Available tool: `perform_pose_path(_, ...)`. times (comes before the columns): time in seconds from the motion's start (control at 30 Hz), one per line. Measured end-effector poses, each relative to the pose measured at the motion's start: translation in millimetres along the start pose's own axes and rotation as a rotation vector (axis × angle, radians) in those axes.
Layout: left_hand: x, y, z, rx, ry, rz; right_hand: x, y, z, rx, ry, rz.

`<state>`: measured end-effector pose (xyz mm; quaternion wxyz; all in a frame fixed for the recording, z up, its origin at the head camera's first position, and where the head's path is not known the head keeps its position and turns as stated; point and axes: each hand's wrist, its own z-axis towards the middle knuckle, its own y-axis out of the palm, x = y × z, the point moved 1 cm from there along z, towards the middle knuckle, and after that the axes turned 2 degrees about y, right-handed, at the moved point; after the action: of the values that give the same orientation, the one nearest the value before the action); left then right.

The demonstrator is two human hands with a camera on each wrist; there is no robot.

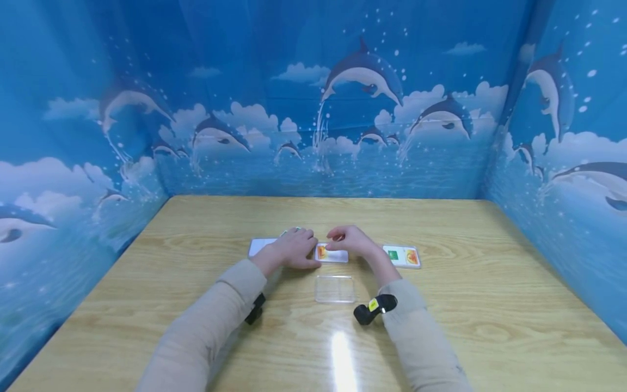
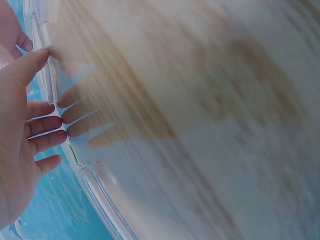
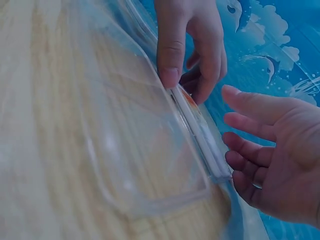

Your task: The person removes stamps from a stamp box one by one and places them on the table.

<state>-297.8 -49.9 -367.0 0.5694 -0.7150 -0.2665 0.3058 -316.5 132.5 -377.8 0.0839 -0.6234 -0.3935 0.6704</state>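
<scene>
A shallow clear case (image 1: 339, 257) with a white and orange picture card inside lies mid-table. My left hand (image 1: 295, 249) rests at its left end, and in the right wrist view the thumb (image 3: 170, 75) and fingers hold that end from the near and far sides. Above the same case hovers my right hand (image 1: 351, 241); the right wrist view shows its loosely curled fingers (image 3: 247, 150) apart from the case, with nothing visible between them. Nearer to me lies a transparent lid (image 1: 335, 289), flat on the table.
At the left, partly behind the left hand, is a pale flat case (image 1: 259, 246). A case with green and orange pictures (image 1: 403, 256) lies at the right. The wooden table (image 1: 220, 218) meets blue dolphin-print curtains (image 1: 274, 179) at the back and sides.
</scene>
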Motion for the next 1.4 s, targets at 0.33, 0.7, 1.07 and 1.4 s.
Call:
perform_pose_path(0.33, -0.2, 0.3, 0.0, 0.023, 0.014, 0.013, 1.1, 6.7, 1.2, -0.033, -0.027, -0.086)
perform_pose_path(0.7, -3.2, 3.0, 2.2, 0.023, 0.017, 0.032, -1.6, 10.1, 2.7, -0.006, -0.047, -0.167)
perform_pose_path(1.07, -2.3, 3.3, 1.2, 0.014, 0.006, 0.019, 0.3, 12.1, 4.2, 0.024, -0.021, -0.174)
perform_pose_path(1.4, -1.7, 5.5, 1.8, 0.015, -0.003, 0.004, 4.4, 10.9, 2.4, 0.034, 0.018, -0.129)
